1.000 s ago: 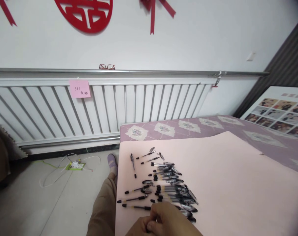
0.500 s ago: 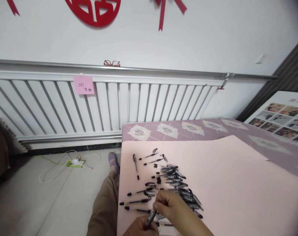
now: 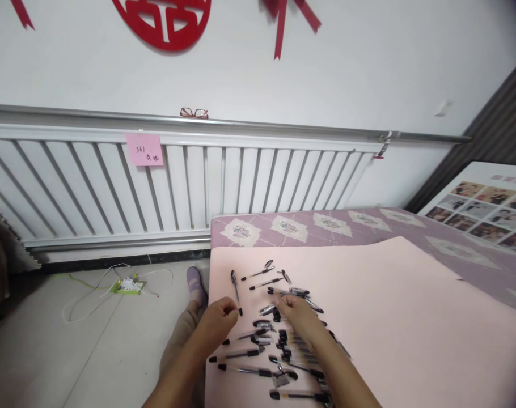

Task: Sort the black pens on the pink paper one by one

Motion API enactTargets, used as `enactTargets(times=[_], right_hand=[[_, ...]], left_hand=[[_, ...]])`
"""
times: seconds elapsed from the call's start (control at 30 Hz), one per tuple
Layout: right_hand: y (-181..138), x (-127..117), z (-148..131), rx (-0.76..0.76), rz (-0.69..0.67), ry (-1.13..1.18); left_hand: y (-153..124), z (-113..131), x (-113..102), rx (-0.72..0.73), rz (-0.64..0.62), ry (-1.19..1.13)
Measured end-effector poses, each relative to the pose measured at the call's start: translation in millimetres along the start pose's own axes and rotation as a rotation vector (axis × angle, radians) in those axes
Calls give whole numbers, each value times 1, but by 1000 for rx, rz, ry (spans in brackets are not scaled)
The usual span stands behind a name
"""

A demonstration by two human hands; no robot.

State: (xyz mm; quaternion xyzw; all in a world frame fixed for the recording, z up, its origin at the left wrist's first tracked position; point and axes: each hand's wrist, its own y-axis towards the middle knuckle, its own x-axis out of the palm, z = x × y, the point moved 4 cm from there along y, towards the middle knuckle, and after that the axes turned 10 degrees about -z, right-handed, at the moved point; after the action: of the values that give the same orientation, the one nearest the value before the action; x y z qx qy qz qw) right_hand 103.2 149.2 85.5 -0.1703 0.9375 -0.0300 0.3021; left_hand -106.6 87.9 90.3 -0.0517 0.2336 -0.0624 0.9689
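My left hand [image 3: 220, 318] is closed in a pinch at the left of the pink sheet. Its fingertips lie beside the black end of a pen [image 3: 235, 288]; whatever they hold, if anything, is hidden. My right hand [image 3: 298, 316] reaches over the pile, thumb and finger closed at one end of a clear pen cap with a black end [image 3: 267, 310]. Below it, several uncapped pens [image 3: 241, 355] lie roughly parallel, with loose caps [image 3: 262, 340] by their right ends. A heap of black pens [image 3: 298, 345] is partly covered by my right forearm.
The pink sheet [image 3: 381, 317] covers a bed or table with a purple patterned cloth [image 3: 309, 226]. Behind stands a white radiator [image 3: 241, 181] with glasses [image 3: 194, 113] on its pipe. A power strip [image 3: 128, 285] with cables lies on the floor. A photo board [image 3: 487, 209] leans at the right.
Both hands have moved away from the near edge, where they held a pen between them. They are now apart, left hand further left, right hand further up over the pens.
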Motion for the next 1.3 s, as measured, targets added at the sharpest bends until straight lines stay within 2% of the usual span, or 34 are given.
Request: enactTargets(times=[0.13, 0.3, 0.6, 0.77, 0.93, 1.07, 1.3], right_hand=[[20, 8, 4, -12, -4, -92], [43, 18, 14, 50, -67, -250], [70, 32, 18, 155, -229, -466], [76, 35, 19, 182, -252, -562], [77, 34, 21, 161, -201, -642], [74, 30, 16, 91, -170, -685], [63, 43, 4, -70, -266, -763]], left_hand=[[23, -4, 18, 20, -2, 180], [33, -8, 43, -18, -33, 421], [41, -13, 60, -86, -118, 711], [44, -16, 64, -84, -114, 766], [47, -19, 66, -76, -116, 785], [49, -22, 67, -70, -131, 782], [47, -23, 62, -58, -128, 732]])
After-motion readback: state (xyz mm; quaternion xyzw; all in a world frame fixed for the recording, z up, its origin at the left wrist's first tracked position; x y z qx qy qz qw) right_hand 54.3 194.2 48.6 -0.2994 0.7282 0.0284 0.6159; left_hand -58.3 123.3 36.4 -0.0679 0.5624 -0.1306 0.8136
